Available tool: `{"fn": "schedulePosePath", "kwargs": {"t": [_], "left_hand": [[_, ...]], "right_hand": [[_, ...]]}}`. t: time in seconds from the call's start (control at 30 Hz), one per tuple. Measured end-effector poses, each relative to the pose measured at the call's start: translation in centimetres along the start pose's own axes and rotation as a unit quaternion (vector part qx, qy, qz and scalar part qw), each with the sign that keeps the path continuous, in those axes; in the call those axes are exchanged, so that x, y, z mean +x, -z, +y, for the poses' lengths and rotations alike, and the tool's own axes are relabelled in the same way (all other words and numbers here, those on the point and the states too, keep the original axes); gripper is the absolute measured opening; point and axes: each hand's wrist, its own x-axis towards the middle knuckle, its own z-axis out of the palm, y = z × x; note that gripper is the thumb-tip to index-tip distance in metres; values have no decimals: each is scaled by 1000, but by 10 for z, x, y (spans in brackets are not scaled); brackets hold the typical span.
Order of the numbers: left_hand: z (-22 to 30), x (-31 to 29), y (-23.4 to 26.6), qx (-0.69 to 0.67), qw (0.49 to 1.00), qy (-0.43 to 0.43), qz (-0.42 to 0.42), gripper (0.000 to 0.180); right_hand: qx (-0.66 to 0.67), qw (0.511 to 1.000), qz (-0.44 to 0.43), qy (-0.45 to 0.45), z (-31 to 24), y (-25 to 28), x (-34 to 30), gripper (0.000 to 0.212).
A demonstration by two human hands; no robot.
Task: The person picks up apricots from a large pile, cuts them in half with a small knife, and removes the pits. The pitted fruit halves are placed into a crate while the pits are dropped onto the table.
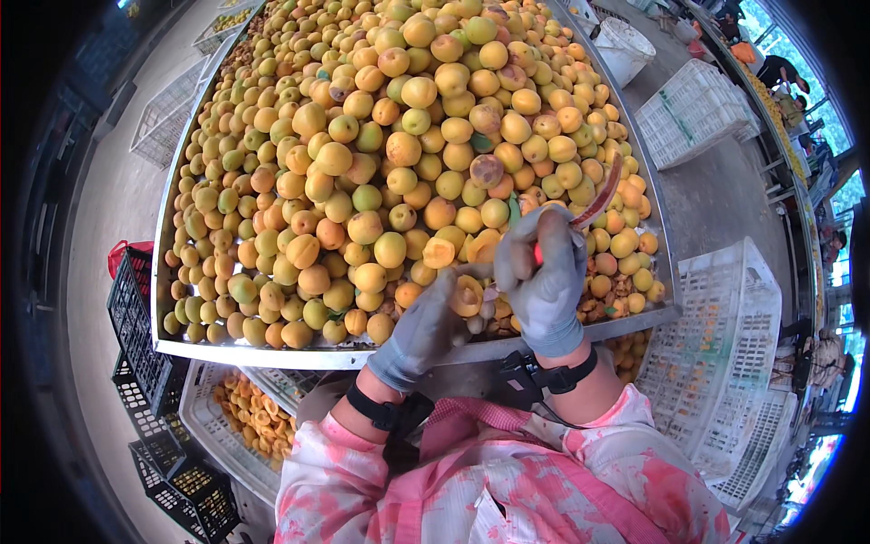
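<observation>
A large heap of yellow-orange apricots (362,190) fills the metal-edged table in front of me. My left hand (419,331), in a grey glove, is closed round a cut apricot half (468,296) near the table's front edge, its hollow facing up. Just to the right, my gloved right hand (544,281) grips a curved knife (600,198); a bit of red handle shows between the fingers and the blade points up and away. Another opened apricot (439,252) rests on the heap just beyond my left fingers.
The metal rim (272,355) runs along the near side. Below it at left stands a white crate (204,408) with apricot halves (258,417). Black crates (140,317) stack at far left, white crates (711,354) at right. A white bucket (625,47) is behind; people work at far right.
</observation>
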Motion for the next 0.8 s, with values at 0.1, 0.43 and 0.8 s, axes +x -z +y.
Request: {"fn": "schedulePosePath", "kwargs": {"t": [0.1, 0.43, 0.8], "left_hand": [[5, -12, -6, 134, 965, -207, 93, 59], [11, -18, -6, 389, 820, -377, 184, 69], [-12, -9, -5, -7, 938, -327, 117, 51]], "right_hand": [[-116, 992, 48, -14, 2, 0, -1, 21], [-181, 958, -25, -222, 17, -4, -24, 24], [-72, 955, -39, -286, 23, 8, -30, 26]]}}
